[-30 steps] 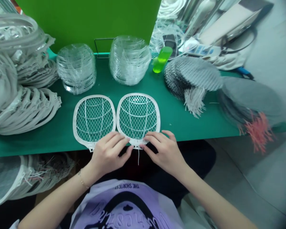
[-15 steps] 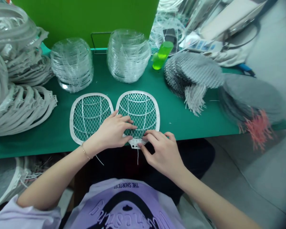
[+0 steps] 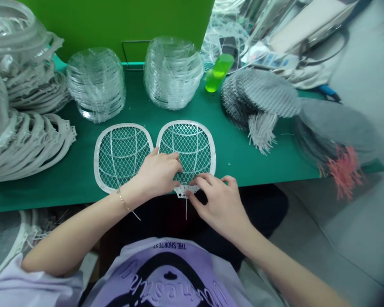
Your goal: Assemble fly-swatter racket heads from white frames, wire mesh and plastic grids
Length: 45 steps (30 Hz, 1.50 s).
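Two white racket-head frames with metal mesh lie side by side at the front edge of the green table. My right hand (image 3: 216, 198) grips the bottom tab of the right racket frame (image 3: 213, 155), thumb at the tab and fingers on the rim above it. A thin white wire (image 3: 186, 211) hangs from that tab. My left hand (image 3: 161, 172) rests over the lower left of the same frame, fingers bent against the mesh with a gap to the thumb. Its wrist covers the lower right of the left racket frame (image 3: 97, 160), whose wire end pokes out below.
Grey-white frames (image 3: 35, 145) are piled at the left. Two stacks of clear rings, a left stack (image 3: 96, 85) and a right stack (image 3: 173, 74), stand behind. A green cylinder (image 3: 219, 72), grey mesh discs (image 3: 269, 91) and darker discs (image 3: 339, 123) with red wires sit right.
My left hand's fingers have curled in from a more stretched pose over the mesh. The right hand stays at the tab almost unmoved.
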Available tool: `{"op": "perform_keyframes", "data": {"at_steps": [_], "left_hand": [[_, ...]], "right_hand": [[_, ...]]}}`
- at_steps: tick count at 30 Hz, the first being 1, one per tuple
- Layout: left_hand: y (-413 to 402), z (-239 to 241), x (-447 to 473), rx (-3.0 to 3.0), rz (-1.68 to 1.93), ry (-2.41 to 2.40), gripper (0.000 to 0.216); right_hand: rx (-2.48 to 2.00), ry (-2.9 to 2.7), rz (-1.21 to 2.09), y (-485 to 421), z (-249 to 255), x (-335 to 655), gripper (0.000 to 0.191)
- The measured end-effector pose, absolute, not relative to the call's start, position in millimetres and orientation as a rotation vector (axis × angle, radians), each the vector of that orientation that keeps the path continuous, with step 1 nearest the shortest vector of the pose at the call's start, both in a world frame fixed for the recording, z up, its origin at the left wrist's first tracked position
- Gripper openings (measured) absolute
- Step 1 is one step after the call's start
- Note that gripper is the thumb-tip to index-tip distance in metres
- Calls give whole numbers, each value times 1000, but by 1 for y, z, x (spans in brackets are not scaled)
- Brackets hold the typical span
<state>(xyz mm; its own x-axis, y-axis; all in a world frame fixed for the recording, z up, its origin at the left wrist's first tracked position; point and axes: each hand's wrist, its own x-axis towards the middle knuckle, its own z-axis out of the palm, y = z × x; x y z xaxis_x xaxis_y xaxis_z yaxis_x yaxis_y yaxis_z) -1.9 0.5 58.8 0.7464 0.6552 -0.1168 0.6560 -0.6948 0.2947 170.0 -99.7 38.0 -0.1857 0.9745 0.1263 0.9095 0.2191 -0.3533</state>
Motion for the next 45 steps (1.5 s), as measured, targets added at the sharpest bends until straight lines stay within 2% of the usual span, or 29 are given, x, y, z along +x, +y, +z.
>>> {"op": "perform_keyframes", "data": {"at_steps": [8,12,15,18,21,23,25,29,36,39,43,45], "left_hand": [[2,66,14,2698,-150,1033,22],[-9,61,-4,2733,89,980,30],[-22,52,-43,2733,567,1121,41],[-28,37,-74,2779,650,1296,50],[-32,28,-70,2831,646,1256,56],[-38,25,-53,2879,573,1124,58],[-44,20,-36,2926,507,1033,56],[-54,13,-26,2998,516,981,54],[-57,24,-50,2917,526,1103,79],[-55,28,-64,2885,528,1218,79],[-55,32,-72,2827,564,1331,77],[-55,33,-69,2758,528,1393,84]], "right_hand": [[-1876,-2302,690,-57,42,172,16],[-1793,-2121,567,-64,42,188,17],[-1923,-1612,214,-64,44,265,45],[-2337,-1011,-285,-47,53,382,64],[-2548,-756,-281,-25,59,477,92],[-2625,-731,-127,-11,57,512,99],[-2654,-750,28,-1,53,527,95],[-2603,-762,155,8,50,533,74],[-2232,-600,250,4,88,525,31],[-2023,-547,306,-17,123,511,27],[-1695,-459,153,-55,150,455,27],[-1617,-509,412,-65,141,403,38]]}}
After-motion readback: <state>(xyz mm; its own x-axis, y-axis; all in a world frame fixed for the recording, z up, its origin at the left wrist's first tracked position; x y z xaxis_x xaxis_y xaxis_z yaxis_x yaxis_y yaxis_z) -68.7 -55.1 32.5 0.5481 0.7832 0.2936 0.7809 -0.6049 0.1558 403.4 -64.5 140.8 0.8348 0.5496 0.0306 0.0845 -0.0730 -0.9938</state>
